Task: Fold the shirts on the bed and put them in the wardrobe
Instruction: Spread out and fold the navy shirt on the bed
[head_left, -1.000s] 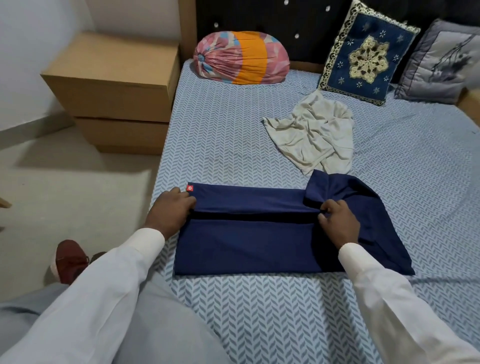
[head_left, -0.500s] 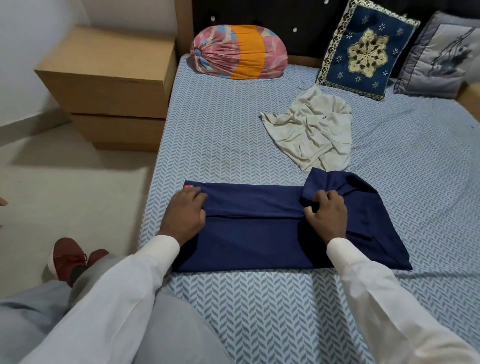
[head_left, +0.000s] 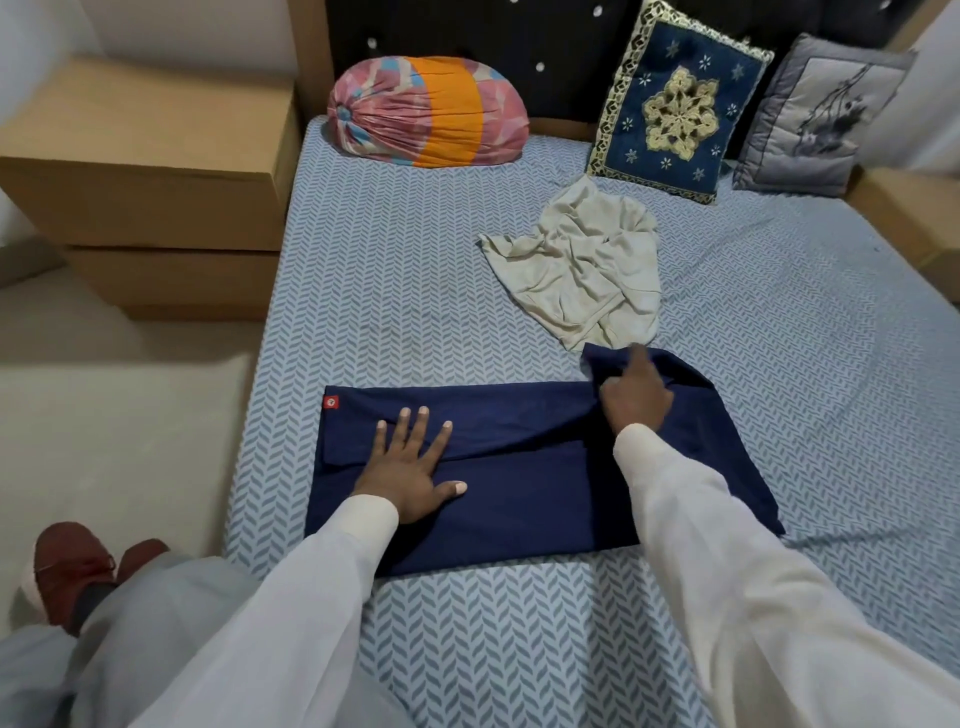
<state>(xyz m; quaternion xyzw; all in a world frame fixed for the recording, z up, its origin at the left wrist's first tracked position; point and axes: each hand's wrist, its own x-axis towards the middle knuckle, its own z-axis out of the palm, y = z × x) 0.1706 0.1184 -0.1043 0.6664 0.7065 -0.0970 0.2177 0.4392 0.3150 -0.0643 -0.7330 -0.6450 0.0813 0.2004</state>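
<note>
A navy blue shirt (head_left: 519, 499) lies partly folded into a long band across the near side of the bed (head_left: 395, 291), a small red tag at its far left corner. My left hand (head_left: 410, 467) lies flat with spread fingers on its left half, pressing it down. My right hand (head_left: 636, 397) is at the shirt's far right corner, fingers curled on a raised flap of the navy cloth. A crumpled beige shirt (head_left: 582, 270) lies unfolded just beyond that corner.
A pink and orange bolster (head_left: 426, 111), a blue embroidered cushion (head_left: 675, 104) and a grey cushion (head_left: 815, 119) line the dark headboard. A wooden bedside cabinet (head_left: 150, 182) stands left of the bed. My red shoes (head_left: 72, 571) are on the floor at lower left.
My left hand opened out flat and slid right onto the shirt's body. My right hand moved up and away to the raised flap at the far right corner.
</note>
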